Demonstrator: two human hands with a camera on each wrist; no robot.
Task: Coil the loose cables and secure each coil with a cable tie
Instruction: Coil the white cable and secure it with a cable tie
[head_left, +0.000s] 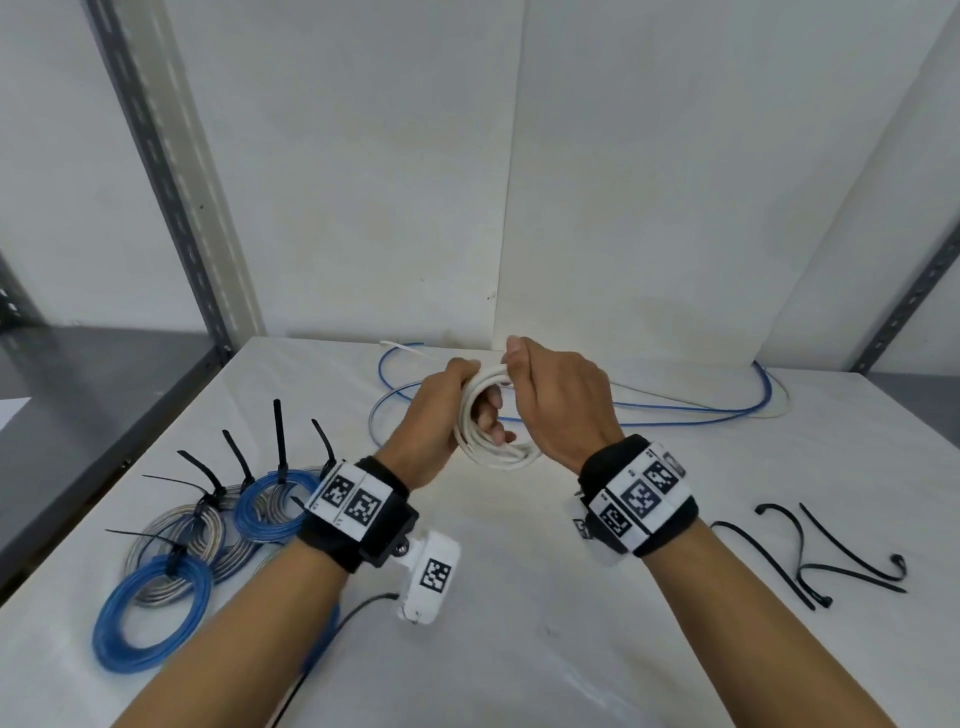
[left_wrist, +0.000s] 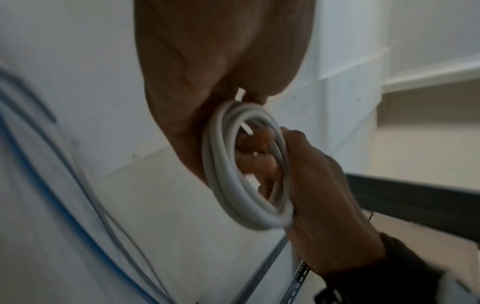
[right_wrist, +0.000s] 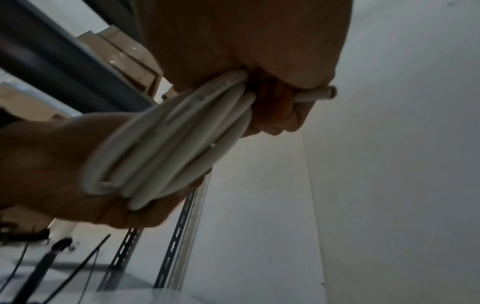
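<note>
Two bare hands hold a white cable coil (head_left: 491, 421) in the air above a white table (head_left: 519, 597). The left hand (head_left: 434, 415) grips one side of the coil, its fingers curled through the middle of the loops. The right hand (head_left: 558, 400) closes over the top of the coil, thumb and fingers pinching the turns together; the right wrist view shows the cable's cut end (right_wrist: 330, 92) poking out past that hand.

Everything else is placed from the held coil. To its left, nearer the person, lie finished coils (head_left: 208, 535), blue and grey, each with a black tie standing up. To its right, also nearer, lie loose black cable ties (head_left: 810, 561). Beyond it, loose blue and pale cables (head_left: 675, 410) trail across the table.

The coil has no tie on it. The likely trouble: one hand must let go to fetch a tie, and the stiff loops (several turns, held only by grip) could spring open or slide apart. The free end might also slip out and unwind a turn.
</note>
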